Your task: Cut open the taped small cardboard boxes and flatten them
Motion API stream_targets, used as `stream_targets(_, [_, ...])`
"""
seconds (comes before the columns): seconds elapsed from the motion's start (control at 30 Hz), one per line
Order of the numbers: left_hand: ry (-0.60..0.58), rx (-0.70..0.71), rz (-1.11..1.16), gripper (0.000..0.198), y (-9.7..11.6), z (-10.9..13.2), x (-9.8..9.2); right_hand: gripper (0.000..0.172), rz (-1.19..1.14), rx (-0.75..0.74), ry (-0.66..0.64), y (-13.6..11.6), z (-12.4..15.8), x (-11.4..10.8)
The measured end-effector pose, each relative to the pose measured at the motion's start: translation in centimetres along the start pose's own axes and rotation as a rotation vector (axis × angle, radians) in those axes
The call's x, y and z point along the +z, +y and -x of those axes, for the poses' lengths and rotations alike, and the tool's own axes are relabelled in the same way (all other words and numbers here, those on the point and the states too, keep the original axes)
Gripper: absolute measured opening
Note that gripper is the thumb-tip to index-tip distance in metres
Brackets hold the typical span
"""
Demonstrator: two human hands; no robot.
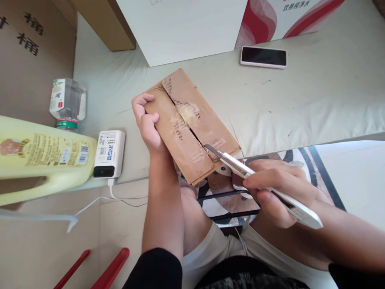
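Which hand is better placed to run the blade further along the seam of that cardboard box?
Probably the right. The right hand grips the utility knife, its blade tip at the split seam of the cardboard box; the left hand grips the box's left edge, steadying it.

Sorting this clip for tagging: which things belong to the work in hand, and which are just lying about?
In use: cardboard box, held by the left hand; utility knife in the right hand, blade at the box's seam.
Lying about: phone, power bank, yellow jug, water bottle, white carton.
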State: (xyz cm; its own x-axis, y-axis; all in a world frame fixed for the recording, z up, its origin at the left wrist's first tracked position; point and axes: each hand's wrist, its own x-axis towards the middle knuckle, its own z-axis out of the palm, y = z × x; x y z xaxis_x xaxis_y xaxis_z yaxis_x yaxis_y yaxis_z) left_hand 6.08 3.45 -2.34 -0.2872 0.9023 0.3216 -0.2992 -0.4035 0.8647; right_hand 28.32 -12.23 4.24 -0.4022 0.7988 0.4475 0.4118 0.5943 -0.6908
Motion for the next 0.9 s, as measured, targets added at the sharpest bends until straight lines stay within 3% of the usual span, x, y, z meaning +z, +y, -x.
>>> stream_targets(0.1, [-0.006,-0.013,0.006,0.022,0.0,0.1,0.0,0.018,0.006,0.010,-0.011,-0.2,0.2,0.0])
stream_targets(0.33, [-0.016,-0.029,0.017,0.020,0.0,0.5,0.0,0.016,-0.021,-0.013,0.098,0.0,0.3,0.5])
stream_targets(0.5, [0.027,-0.046,-0.057,0.024,0.1,0.6,0.2,0.019,0.002,-0.008,0.031,-0.1,0.1,0.2])
stream_targets(0.73, [0.010,-0.044,-0.023,0.021,0.2,0.6,0.4,0.020,0.034,-0.030,0.052,0.2,-0.3,0.4])
stream_targets(0.9, [0.002,-0.023,-0.010,0.019,0.1,0.6,0.4,0.020,-0.016,-0.069,0.148,0.7,-0.7,1.4])
